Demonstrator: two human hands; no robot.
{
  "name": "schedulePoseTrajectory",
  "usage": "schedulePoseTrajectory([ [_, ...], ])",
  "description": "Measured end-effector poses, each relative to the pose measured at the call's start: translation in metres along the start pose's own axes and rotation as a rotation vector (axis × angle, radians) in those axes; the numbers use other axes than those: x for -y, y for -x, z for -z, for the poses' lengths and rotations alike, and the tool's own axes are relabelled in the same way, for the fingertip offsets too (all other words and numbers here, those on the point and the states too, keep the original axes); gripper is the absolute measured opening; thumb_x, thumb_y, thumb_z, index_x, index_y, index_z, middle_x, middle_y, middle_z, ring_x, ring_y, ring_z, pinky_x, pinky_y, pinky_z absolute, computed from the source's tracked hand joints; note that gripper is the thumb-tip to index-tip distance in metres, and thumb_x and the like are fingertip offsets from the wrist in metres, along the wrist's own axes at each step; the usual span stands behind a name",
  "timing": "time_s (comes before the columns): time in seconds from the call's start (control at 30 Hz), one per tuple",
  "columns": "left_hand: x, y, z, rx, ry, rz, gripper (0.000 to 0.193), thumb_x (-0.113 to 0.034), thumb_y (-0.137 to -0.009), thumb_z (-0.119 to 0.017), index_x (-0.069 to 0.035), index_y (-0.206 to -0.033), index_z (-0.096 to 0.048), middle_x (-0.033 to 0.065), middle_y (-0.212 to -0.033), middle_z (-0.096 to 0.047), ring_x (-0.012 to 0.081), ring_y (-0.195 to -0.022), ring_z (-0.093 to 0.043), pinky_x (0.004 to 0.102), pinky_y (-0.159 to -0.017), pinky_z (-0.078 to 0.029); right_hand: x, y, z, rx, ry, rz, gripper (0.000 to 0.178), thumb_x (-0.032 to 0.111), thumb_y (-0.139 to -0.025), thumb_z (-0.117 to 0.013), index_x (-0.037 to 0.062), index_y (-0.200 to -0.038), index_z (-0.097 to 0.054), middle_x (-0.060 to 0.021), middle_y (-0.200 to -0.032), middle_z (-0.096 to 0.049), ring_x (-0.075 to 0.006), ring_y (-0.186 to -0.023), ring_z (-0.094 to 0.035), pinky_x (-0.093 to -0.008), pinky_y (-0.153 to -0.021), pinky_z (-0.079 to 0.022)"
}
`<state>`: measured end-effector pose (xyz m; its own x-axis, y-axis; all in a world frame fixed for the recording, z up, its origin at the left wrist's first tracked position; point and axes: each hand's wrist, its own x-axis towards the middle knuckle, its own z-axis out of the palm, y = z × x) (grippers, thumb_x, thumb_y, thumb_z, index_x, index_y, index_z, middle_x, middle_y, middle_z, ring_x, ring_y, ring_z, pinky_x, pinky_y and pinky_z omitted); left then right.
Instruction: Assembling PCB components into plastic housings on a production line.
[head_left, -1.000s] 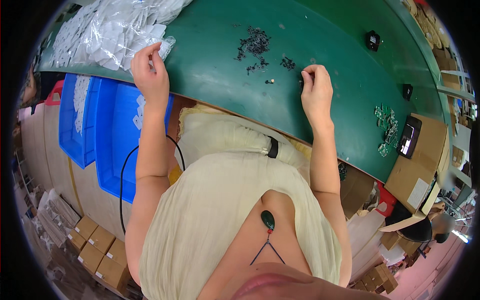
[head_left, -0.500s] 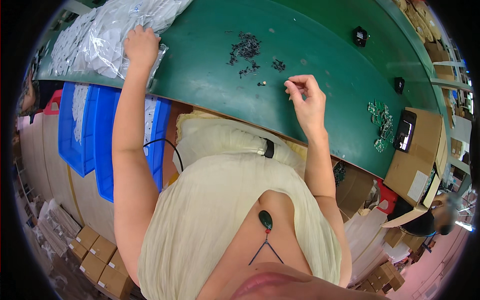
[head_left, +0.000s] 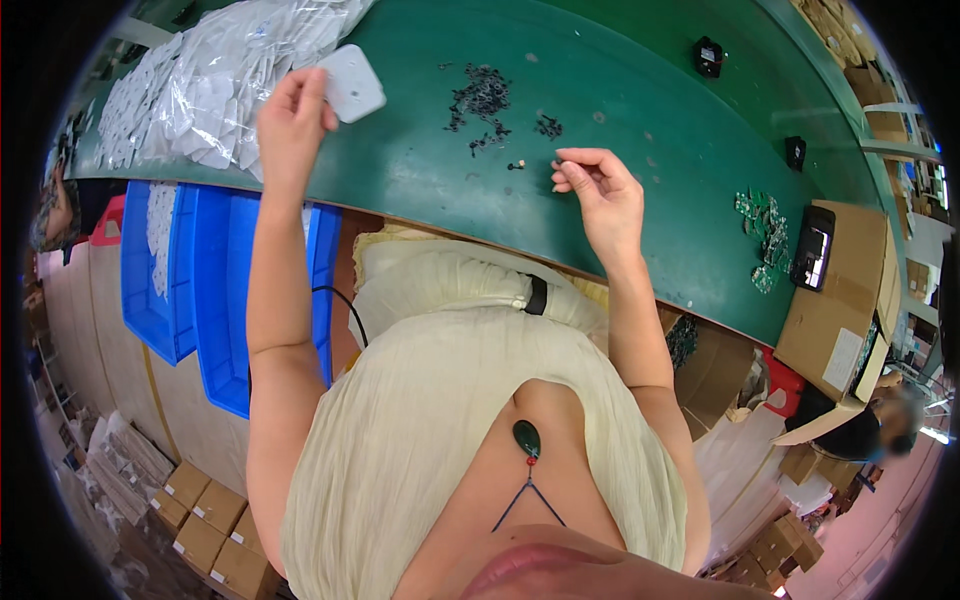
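Note:
My left hand (head_left: 295, 118) grips a white square cover (head_left: 358, 84) with rounded corners by its left edge, holding it over the green table (head_left: 400, 165). To its left lies a heap of white flat parts (head_left: 215, 95) under clear plastic bags. My right hand (head_left: 607, 195) is pinched above the table; whatever is between its fingertips is too small to name. Near those fingertips are a small black piece with a tan end (head_left: 516, 166), a little cluster of black parts (head_left: 548, 126) and a larger pile of small black parts (head_left: 480, 95).
Blue bins (head_left: 222, 345) stand below the table's left front edge. Toward the right end are small green circuit boards (head_left: 765, 240), a black phone-like device (head_left: 814, 250) and an open cardboard box (head_left: 832, 318). Two black blocks, one (head_left: 708, 57) farther back, sit along the far side.
My left hand has come away from the bagged heap, moving right with a white cover now in its grip. The right hand has shifted slightly left, its fingers still pinched.

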<state>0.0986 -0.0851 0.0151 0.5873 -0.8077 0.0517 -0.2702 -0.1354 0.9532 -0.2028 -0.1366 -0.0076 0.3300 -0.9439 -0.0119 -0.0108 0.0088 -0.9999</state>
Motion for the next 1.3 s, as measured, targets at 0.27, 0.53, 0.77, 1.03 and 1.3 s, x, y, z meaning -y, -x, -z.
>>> schedulePoseTrajectory([
  [0.27, -0.019, 0.058, -0.063, 0.325, 0.334, 0.050, 0.014, -0.014, -0.088, -0.052, 0.000, -0.091, -0.055, 0.0010, -0.068, -0.057, 0.0051, -0.054, -0.049, 0.0176, -0.047, -0.037, 0.018, 0.008, -0.019, 0.088, -0.132, 0.091, 0.014, -0.001, -0.083, -0.054, -0.0022, -0.097, -0.058, -0.0074, -0.082, -0.061, -0.0108, -0.069, -0.058, -0.0226, -0.063, -0.050],
  [0.53, -0.030, 0.093, -0.103, 0.437, 0.169, -0.223, 0.016, -0.005, -0.087, -0.051, -0.003, -0.102, -0.053, -0.0001, -0.071, -0.051, 0.0042, -0.059, -0.045, 0.0188, -0.051, -0.037, 0.027, 0.017, -0.018, 0.084, 0.015, 0.217, 0.026, 0.001, -0.085, -0.051, 0.0009, -0.110, -0.049, -0.0058, -0.081, -0.058, -0.0111, -0.073, -0.056, -0.0233, -0.064, -0.048],
  [0.77, -0.036, 0.097, -0.109, 0.427, -0.108, -0.563, 0.012, -0.003, -0.082, -0.058, -0.003, -0.093, -0.059, 0.0082, -0.077, -0.060, 0.0137, -0.060, -0.056, 0.0231, -0.054, -0.044, 0.021, 0.023, -0.011, 0.061, 0.070, 0.283, 0.029, -0.002, -0.083, -0.051, 0.0031, -0.111, -0.048, -0.0060, -0.079, -0.058, -0.0125, -0.068, -0.055, -0.0249, -0.064, -0.047],
  [1.03, -0.034, 0.097, -0.116, 0.463, 0.009, -0.455, 0.011, -0.005, -0.083, -0.057, -0.002, -0.093, -0.059, 0.0073, -0.080, -0.061, 0.0113, -0.064, -0.055, 0.0223, -0.057, -0.044, 0.027, 0.028, -0.002, 0.005, 0.162, 0.288, 0.009, 0.002, -0.080, -0.058, -0.0008, -0.088, -0.057, -0.0067, -0.081, -0.057, -0.0127, -0.067, -0.055, -0.0238, -0.059, -0.045],
  [1.3, -0.029, 0.098, -0.117, 0.534, 0.066, -0.375, 0.013, -0.003, -0.085, -0.053, 0.000, -0.096, -0.058, 0.0056, -0.089, -0.060, 0.0086, -0.075, -0.053, 0.0205, -0.064, -0.043, 0.021, 0.027, -0.001, -0.083, 0.235, 0.377, 0.006, 0.006, -0.078, -0.061, 0.0023, -0.081, -0.057, -0.0079, -0.073, -0.053, -0.0176, -0.064, -0.055, -0.0272, -0.057, -0.044],
])
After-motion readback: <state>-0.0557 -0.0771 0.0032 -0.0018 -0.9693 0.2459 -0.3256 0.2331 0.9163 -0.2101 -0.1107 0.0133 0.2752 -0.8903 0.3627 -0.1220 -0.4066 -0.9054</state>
